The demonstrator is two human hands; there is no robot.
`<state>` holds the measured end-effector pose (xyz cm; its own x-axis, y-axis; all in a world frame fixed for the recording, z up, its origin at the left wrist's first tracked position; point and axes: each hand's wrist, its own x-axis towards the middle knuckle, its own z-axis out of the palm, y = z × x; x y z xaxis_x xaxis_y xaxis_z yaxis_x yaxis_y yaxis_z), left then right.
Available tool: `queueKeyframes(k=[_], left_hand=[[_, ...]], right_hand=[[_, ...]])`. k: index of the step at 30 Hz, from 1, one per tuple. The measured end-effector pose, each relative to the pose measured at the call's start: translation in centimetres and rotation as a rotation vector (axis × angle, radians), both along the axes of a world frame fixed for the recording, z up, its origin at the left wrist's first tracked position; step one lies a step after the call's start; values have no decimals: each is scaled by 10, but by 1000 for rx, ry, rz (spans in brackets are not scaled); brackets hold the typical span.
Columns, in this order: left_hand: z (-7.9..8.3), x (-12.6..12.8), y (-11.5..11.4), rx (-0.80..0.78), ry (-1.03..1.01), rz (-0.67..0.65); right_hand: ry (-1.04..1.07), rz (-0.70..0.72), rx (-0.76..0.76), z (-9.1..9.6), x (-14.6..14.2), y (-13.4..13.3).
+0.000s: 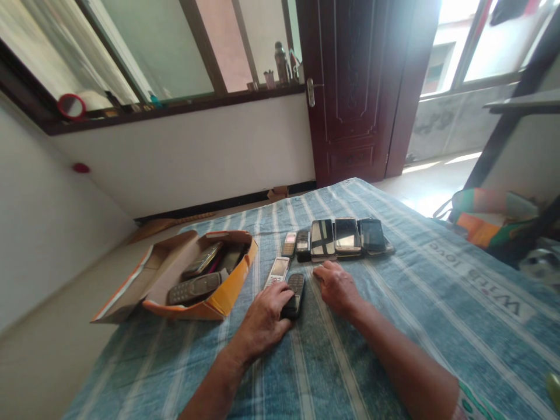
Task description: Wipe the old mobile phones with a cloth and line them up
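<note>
My left hand (265, 315) rests on the bed, its fingers curled at the left side of a black keypad phone (297, 289) and its thumb near the lower end. Its fingers also cover the lower part of a white phone (280, 267). My right hand (338, 287) lies on the cloth with fingers curled in, just below a row of phones; no held thing shows. In that row are a small light keypad phone (289, 244), a dark keypad phone (303, 245), a black touchscreen phone (322, 238), a gold-edged phone (347, 235) and a dark phone (373, 234) on top of another.
An open orange cardboard box (238, 284) with several old phones stands left of my left hand. A striped blue cloth (350, 361) covers the bed. Beyond are a dark red door (350, 116), a window sill (184, 105) with small items, and a colourful bag (490, 216) at right.
</note>
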<state>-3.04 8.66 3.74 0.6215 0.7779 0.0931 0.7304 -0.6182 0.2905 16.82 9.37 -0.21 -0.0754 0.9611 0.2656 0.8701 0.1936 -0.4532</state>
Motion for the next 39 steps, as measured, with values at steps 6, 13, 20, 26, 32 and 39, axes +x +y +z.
queueKeyframes(k=[6, 13, 20, 26, 32, 39], left_hand=[[12, 8, -1, 1, -39, -22], [13, 72, 37, 237, 80, 135], [5, 126, 77, 279, 278, 119], [10, 132, 95, 233, 357, 93], [13, 132, 104, 216, 399, 36], [16, 123, 107, 202, 366, -1]], right_hand=[[37, -14, -20, 7, 4, -2], [256, -230, -83, 7, 42, 14], [338, -254, -104, 6, 62, 22], [361, -251, -127, 8, 61, 24], [362, -257, -128, 8, 59, 25], [358, -255, -122, 6, 59, 26]])
